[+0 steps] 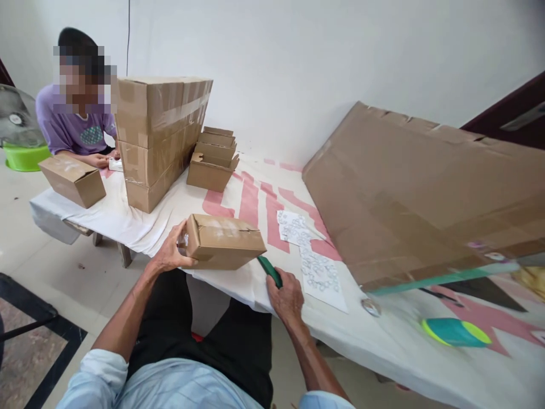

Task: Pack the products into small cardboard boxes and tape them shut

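Observation:
A small taped cardboard box (227,241) rests near the front edge of the table. My left hand (174,247) grips its left end, thumb low on the near side and fingers behind. Something clear and shiny, perhaps tape, glints beside those fingers. My right hand (287,292) is closed around what looks like a green box cutter (269,270). The cutter's front end reaches the box's lower right corner, and I cannot make out a blade. Whether it touches the cardboard is unclear.
Stacked taped boxes (149,142) stand left of open boxes (213,162). Another small box (73,179) is near a person (80,128) in purple. Printed sheets (317,264), a large cardboard panel (417,193), a tape roll (370,307) and a teal-and-yellow object (456,332) are to the right.

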A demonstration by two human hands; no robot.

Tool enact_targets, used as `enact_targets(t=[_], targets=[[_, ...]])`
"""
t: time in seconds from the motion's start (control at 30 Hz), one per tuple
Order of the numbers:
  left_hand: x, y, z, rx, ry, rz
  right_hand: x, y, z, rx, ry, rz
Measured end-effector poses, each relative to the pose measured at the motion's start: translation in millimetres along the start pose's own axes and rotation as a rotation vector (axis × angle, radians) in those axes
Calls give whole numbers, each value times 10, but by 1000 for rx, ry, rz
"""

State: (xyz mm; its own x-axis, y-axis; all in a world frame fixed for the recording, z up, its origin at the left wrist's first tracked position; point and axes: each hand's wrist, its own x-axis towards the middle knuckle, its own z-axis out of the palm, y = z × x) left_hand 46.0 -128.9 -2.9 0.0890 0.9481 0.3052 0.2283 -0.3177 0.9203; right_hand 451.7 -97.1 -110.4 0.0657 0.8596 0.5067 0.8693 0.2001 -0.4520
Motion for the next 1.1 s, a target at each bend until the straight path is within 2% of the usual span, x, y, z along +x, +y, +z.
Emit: enact_targets(t=[0.13, 0.33, 0.53, 0.63, 0.73, 0.8, 0.87, 0.93, 1.0, 1.1], targets=[[-55, 66, 172, 15, 61, 20, -6, 13, -25, -9, -20, -16], [-82, 234, 277, 100, 153, 49, -8, 33, -25, -17, -8, -29], [-110, 388, 206, 186, 163, 116, -20, 32, -48, -5, -19, -44], [-126, 415, 121, 206, 150, 131, 60, -79, -115, -3, 11, -87], [-114, 434, 72, 212, 137, 141, 267, -444, -312, 42, 115, -140], [-83, 459, 74, 218, 128, 156, 451, -857, -534, 100, 189, -214], [-39, 498, 102, 232, 125, 170, 642, -1353, -792, 166, 190, -373], [10, 546, 145, 254, 126, 177, 818, -1848, -1018, 204, 164, -562], [53, 593, 193, 274, 129, 177, 973, -2258, -1153, 217, 88, -742], [100, 642, 258, 287, 130, 170, 1169, -2625, -1166, 122, -64, -940]])
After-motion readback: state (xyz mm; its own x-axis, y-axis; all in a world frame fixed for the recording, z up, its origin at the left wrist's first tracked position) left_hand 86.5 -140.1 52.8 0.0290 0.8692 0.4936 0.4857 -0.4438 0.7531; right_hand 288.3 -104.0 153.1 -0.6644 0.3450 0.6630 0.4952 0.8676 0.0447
